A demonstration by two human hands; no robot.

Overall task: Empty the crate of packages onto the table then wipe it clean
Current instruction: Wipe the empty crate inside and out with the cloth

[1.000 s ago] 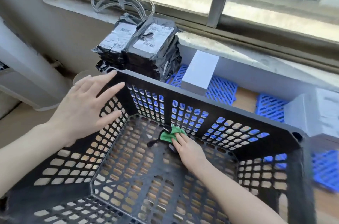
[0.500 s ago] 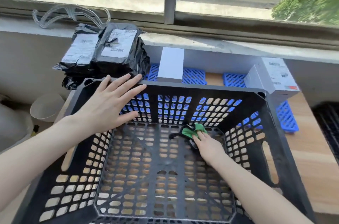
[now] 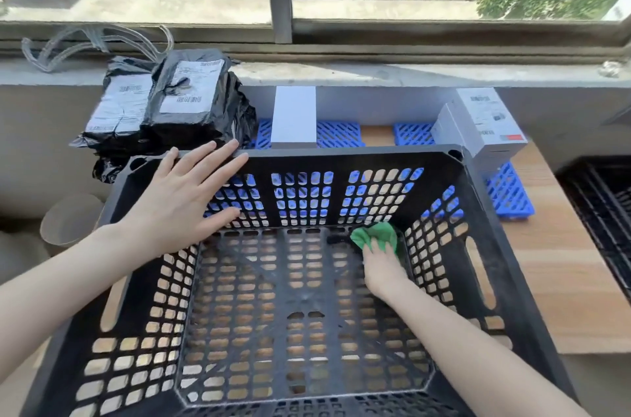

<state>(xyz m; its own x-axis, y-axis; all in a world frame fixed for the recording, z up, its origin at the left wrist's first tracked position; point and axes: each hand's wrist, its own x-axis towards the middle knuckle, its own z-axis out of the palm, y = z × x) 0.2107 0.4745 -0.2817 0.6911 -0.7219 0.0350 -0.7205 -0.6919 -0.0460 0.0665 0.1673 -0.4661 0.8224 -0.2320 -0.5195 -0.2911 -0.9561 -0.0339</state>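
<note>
A black perforated crate (image 3: 341, 157) fills the lower view and has nothing inside but my right hand and a cloth. My left hand (image 3: 181, 201) lies flat with straight fingers on the crate's far left corner and wall. Down on the crate floor at the far right corner, my right hand (image 3: 380, 264) presses a green cloth (image 3: 375, 235) under its fingers. Black plastic packages (image 3: 164, 106) with white labels are stacked on the table behind the crate's left corner.
White boxes (image 3: 295, 116) (image 3: 485, 126) stand on blue plastic grids (image 3: 508, 193) behind the crate. The wooden table (image 3: 560, 266) extends to the right. Another dark crate (image 3: 601, 198) sits at the far right. A window sill and wall run along the back.
My right hand has slid the green cloth rightward along the crate floor into the far right corner. The left hand has stayed on the far left corner. The view has swung right.
</note>
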